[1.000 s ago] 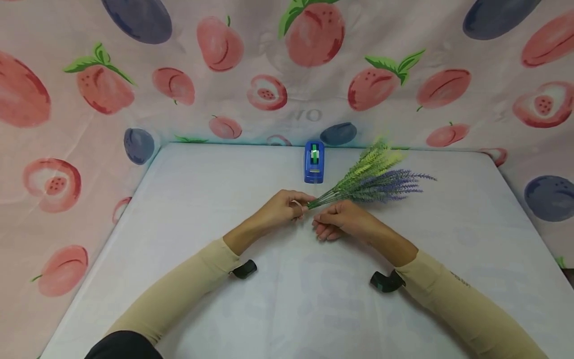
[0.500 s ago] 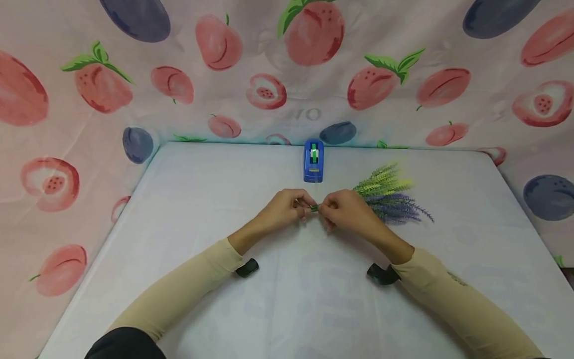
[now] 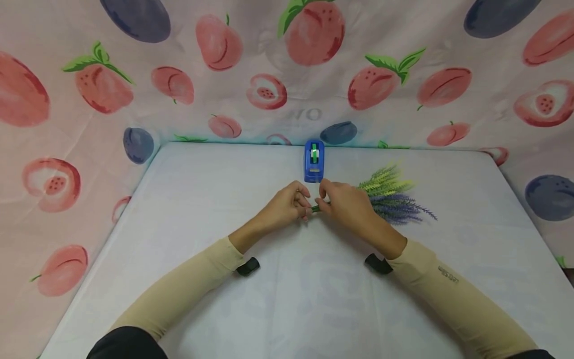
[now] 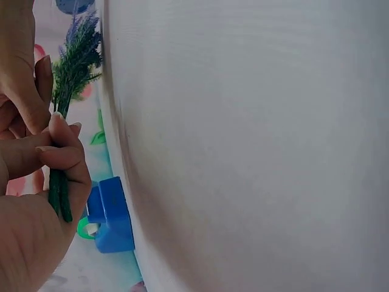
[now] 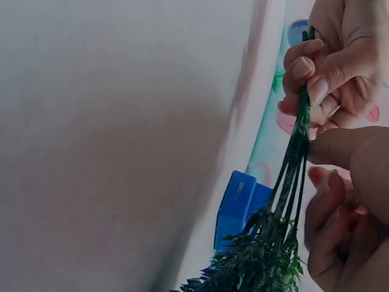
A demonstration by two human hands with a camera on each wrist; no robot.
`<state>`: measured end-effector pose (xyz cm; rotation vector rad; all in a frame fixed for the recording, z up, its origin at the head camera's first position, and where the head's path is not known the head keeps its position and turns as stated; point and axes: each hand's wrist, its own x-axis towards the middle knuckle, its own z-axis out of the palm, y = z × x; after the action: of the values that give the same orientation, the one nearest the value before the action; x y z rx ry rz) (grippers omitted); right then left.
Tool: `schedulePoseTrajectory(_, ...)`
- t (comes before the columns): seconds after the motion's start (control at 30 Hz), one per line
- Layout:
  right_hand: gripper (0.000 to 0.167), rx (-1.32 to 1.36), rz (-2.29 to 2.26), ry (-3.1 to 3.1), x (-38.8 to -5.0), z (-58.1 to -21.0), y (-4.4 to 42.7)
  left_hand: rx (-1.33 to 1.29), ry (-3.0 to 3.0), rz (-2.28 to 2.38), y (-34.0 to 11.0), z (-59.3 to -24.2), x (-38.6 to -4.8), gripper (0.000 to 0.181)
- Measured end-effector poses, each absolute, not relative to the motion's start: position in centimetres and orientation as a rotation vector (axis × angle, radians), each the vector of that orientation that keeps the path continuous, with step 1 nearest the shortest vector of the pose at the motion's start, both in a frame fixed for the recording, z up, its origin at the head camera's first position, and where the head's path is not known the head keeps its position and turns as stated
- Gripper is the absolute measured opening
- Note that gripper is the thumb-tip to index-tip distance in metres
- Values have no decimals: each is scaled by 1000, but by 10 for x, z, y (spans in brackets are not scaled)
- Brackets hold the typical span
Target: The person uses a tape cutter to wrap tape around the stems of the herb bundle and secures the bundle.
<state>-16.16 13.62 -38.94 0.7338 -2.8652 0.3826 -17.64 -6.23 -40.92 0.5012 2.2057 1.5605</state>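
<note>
My left hand (image 3: 284,203) grips the lower stem ends of a bunch of artificial flowers (image 3: 390,194), purple lavender and yellow-green sprigs. In the left wrist view the green stems (image 4: 59,194) run through its curled fingers. My right hand (image 3: 352,202) is beside the stems just above that grip, hiding part of them. One of its digits touches the stems (image 5: 295,146) in the right wrist view, while its other fingers are loosely bent, apart from them. No object shows clearly between the right fingers. The flower heads point right, away from the left hand.
A blue tape dispenser (image 3: 314,160) with a green-cored roll stands just beyond the hands near the back edge of the white table (image 3: 215,174). A fruit-patterned cloth (image 3: 269,50) hangs behind and at the sides.
My right hand has come up to the stems from below them, then spread its thumb and forefinger apart. The flower heads have swung down toward me; the left hand keeps its grip.
</note>
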Motion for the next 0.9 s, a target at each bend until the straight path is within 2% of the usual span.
schedulePoseTrajectory(0.13, 20, 719, 425, -2834, -165, -391, 137, 502, 2203, 1562, -63, -411, -178, 31)
schedulePoseTrajectory(0.37, 9, 890, 471, -2642, -166, -390, 150, 501, 2167, 1567, -65, -412, -181, 31)
schedulePoseTrajectory(0.5, 18, 1034, 438, -2618, -167, -389, 160, 484, 2148, 1560, -66, -412, -183, 29)
schedulePoseTrajectory(0.63, 28, 1068, 364, -2659, -167, -393, 168, 472, 2115, 1547, -67, -412, -185, 30)
schedulePoseTrajectory(0.9, 19, 1058, 347, -2714, -167, -398, 175, 543, 2082, 1514, -69, -413, -190, 31)
